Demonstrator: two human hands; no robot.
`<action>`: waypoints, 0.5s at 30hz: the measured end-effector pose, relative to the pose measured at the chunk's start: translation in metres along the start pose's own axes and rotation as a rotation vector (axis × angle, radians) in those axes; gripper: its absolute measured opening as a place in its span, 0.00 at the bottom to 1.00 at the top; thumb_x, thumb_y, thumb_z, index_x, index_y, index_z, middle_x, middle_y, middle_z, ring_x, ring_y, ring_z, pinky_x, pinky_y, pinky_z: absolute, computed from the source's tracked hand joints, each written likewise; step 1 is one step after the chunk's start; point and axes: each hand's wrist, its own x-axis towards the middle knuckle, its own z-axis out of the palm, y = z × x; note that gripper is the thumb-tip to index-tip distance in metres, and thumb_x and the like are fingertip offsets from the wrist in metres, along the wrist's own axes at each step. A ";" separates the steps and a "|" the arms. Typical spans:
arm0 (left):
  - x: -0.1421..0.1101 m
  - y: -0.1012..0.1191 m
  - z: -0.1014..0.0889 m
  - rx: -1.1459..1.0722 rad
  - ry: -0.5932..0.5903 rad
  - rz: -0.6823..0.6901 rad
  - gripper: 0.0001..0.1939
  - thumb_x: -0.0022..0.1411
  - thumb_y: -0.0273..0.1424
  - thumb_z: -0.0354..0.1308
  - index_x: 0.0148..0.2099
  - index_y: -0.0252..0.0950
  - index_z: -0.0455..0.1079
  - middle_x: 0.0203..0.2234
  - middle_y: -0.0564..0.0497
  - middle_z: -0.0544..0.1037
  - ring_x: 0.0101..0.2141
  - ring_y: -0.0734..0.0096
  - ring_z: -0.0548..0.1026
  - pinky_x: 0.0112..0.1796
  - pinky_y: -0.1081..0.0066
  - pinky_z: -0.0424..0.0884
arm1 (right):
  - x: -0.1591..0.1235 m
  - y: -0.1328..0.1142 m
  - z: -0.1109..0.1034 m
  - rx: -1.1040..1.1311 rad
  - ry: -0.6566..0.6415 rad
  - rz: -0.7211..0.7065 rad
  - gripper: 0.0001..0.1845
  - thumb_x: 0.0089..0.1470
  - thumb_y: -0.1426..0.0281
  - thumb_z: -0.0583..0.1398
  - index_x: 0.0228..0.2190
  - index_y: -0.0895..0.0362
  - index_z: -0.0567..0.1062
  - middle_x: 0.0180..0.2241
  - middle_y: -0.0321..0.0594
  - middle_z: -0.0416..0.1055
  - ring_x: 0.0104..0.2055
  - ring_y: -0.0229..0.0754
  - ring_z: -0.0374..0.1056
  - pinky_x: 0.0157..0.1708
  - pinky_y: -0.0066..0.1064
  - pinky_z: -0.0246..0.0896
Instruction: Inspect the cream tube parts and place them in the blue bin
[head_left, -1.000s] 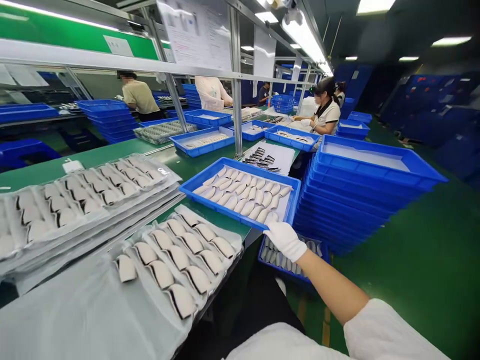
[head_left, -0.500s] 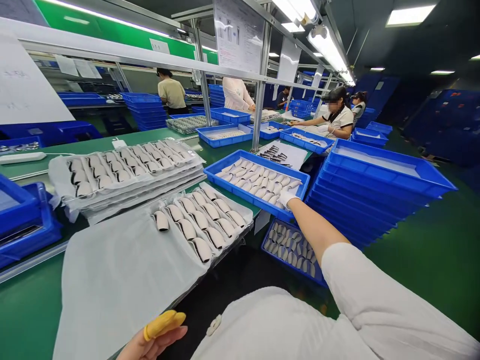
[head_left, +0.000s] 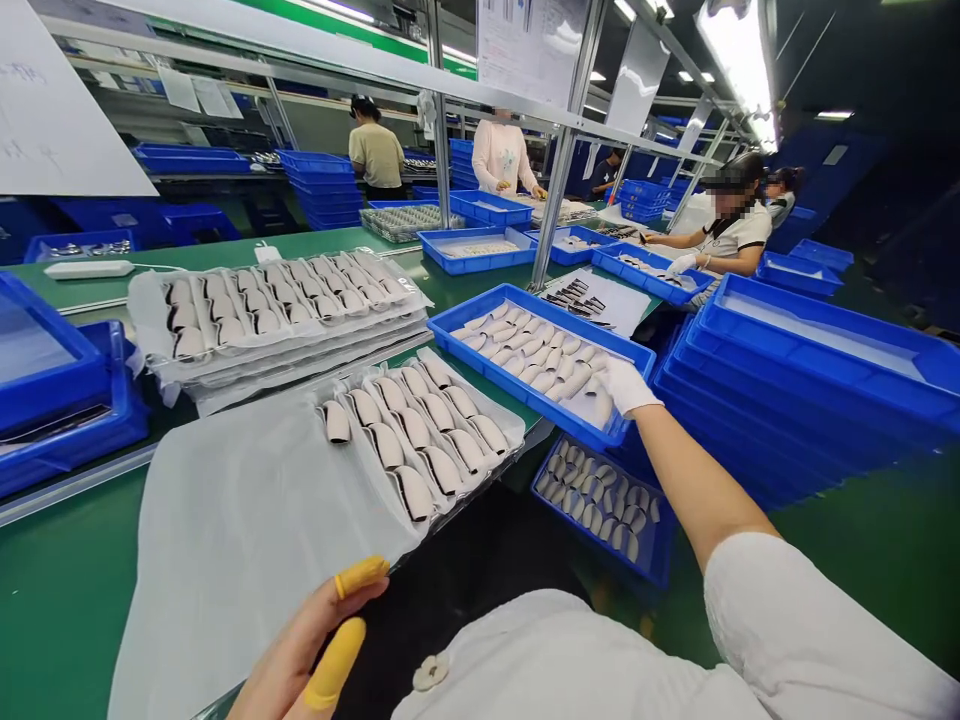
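Curved pieces [head_left: 553, 357] meet the right hand [head_left: 627, 386], its grip unclear; the left hand [head_left: 309, 640], fingers parted, empty, shows more fully.

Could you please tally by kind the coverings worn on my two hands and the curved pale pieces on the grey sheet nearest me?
Yellow finger covers on the left hand: 2
White glove on the right hand: 1
Curved pale pieces on the nearest grey sheet: 13
Total: 16
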 end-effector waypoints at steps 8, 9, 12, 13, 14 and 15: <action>0.042 0.035 0.048 0.670 0.114 0.576 0.30 0.68 0.44 0.51 0.66 0.36 0.58 0.61 0.36 0.67 0.62 0.43 0.63 0.60 0.45 0.63 | -0.049 -0.127 -0.002 0.287 -0.179 -0.318 0.08 0.59 0.68 0.59 0.37 0.57 0.78 0.36 0.40 0.77 0.39 0.45 0.71 0.41 0.35 0.63; 0.046 0.037 0.056 0.694 0.129 0.632 0.29 0.68 0.42 0.52 0.66 0.36 0.58 0.61 0.36 0.67 0.63 0.45 0.63 0.60 0.47 0.62 | -0.063 -0.147 0.004 0.330 -0.224 -0.367 0.08 0.58 0.70 0.58 0.38 0.57 0.77 0.35 0.40 0.76 0.39 0.45 0.71 0.41 0.35 0.64; 0.054 0.034 0.070 0.756 0.123 0.655 0.26 0.67 0.38 0.54 0.65 0.37 0.59 0.58 0.37 0.70 0.58 0.47 0.68 0.57 0.50 0.66 | -0.099 -0.185 0.019 0.474 -0.305 -0.454 0.09 0.58 0.73 0.57 0.39 0.57 0.76 0.37 0.40 0.77 0.40 0.44 0.72 0.44 0.35 0.65; 0.054 0.031 0.071 0.770 0.103 0.613 0.24 0.67 0.37 0.54 0.63 0.37 0.60 0.55 0.37 0.72 0.55 0.48 0.71 0.54 0.52 0.69 | -0.106 -0.191 0.023 0.513 -0.321 -0.467 0.09 0.59 0.73 0.57 0.39 0.57 0.76 0.37 0.40 0.76 0.41 0.44 0.72 0.44 0.36 0.65; 0.054 0.028 0.071 0.778 0.083 0.554 0.22 0.67 0.36 0.54 0.62 0.36 0.61 0.52 0.38 0.74 0.51 0.49 0.74 0.50 0.54 0.71 | -0.111 -0.195 0.028 0.542 -0.334 -0.476 0.08 0.59 0.73 0.57 0.38 0.56 0.76 0.37 0.40 0.76 0.41 0.45 0.72 0.44 0.36 0.65; 0.053 0.025 0.070 0.774 0.067 0.491 0.20 0.67 0.35 0.53 0.60 0.36 0.63 0.48 0.38 0.75 0.47 0.50 0.76 0.47 0.55 0.72 | -0.114 -0.197 0.032 0.565 -0.348 -0.485 0.08 0.58 0.73 0.57 0.38 0.56 0.76 0.36 0.39 0.76 0.41 0.45 0.72 0.44 0.37 0.66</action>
